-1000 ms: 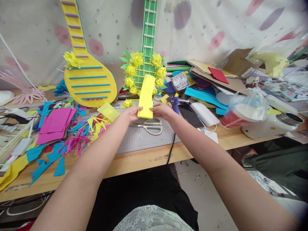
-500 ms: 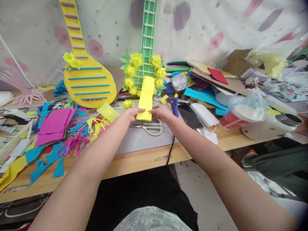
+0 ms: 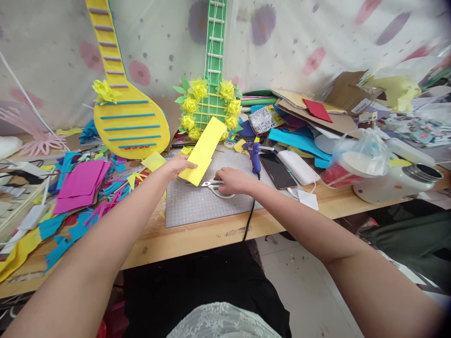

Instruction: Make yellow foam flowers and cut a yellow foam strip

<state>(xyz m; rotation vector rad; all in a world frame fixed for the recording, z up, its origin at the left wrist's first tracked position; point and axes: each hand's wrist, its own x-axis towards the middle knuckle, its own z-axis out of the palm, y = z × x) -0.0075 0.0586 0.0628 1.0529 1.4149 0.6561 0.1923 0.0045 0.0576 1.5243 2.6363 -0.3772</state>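
A folded strip of yellow paper (image 3: 205, 151) slants up and to the right over the cutting mat (image 3: 197, 211). My left hand (image 3: 179, 165) pinches its lower left edge, thumb on top. Just to the right, my right hand (image 3: 233, 181) has its fingers curled on the pale handles of the scissors (image 3: 222, 194), which lie on the mat with their tips pointing left at the paper. Behind the paper stands a green paper guitar (image 3: 215, 56) ringed with yellow paper flowers. A yellow paper lute-like shape (image 3: 132, 119) leans to its left.
A purple glue gun (image 3: 254, 157), a black phone (image 3: 278, 170) and a white power bank (image 3: 299, 167) lie to the right. Beyond them stand a bagged cup (image 3: 355, 169) and a white bottle (image 3: 391, 185). Magenta sheets (image 3: 82, 183) and coloured scraps cover the left side.
My right hand has let go of the yellow paper and come down onto the scissors. The paper, now only in my left hand, has moved left and tilted clockwise.
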